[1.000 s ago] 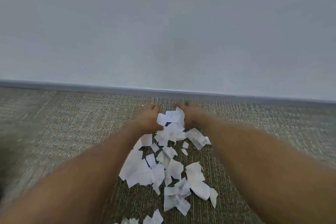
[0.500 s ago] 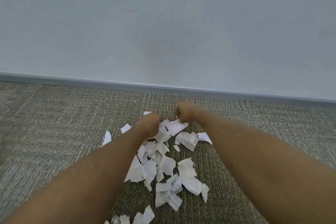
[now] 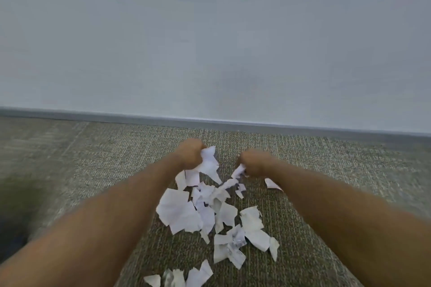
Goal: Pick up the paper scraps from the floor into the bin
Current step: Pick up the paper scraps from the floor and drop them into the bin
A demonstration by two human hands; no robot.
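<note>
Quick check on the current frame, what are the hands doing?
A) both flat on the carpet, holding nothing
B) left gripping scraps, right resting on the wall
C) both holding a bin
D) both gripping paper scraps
D: the left hand grips a bunch of white paper scraps and the right hand pinches a smaller scrap, while more loose scraps lie on the carpet; no bin is in view.

Both bare forearms reach forward over a grey-brown woven carpet. The left hand grips a bunch of white torn paper scraps; the right hand pinches a smaller white scrap. More white paper pieces lie scattered near, between the arms. Far behind runs a grey baseboard under a pale blue-grey wall
</note>
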